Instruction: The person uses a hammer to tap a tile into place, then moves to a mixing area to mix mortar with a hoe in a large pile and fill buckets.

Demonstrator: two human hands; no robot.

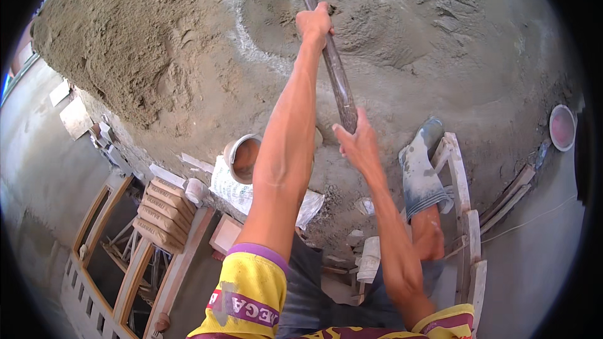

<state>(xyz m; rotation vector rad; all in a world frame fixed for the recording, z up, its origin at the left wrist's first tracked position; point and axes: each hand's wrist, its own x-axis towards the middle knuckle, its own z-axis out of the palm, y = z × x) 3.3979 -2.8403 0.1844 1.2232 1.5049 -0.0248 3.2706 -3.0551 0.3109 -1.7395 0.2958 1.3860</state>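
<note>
A long wooden tool handle [337, 75] slants from the top edge down toward me; the tool's working end is not clearly shown. My left hand [315, 24] is closed round the handle high up, with the arm stretched out. Lower down, my right hand [359, 141] grips the handle near its end. Beneath the handle spreads wet grey mortar [389, 31], with ridges and smooth patches in it. To the left of it rises a heap of damp sand [113, 37], and a pale wet streak [245, 37] runs between them.
A round bucket [233, 150] lies by white sacking [227, 182] near my left forearm. Stacked paper bags [164, 213] sit beside wooden frames [122, 270]. My booted foot [422, 166] stands beside a timber frame [461, 182]. A pinkish basin [562, 127] is at far right.
</note>
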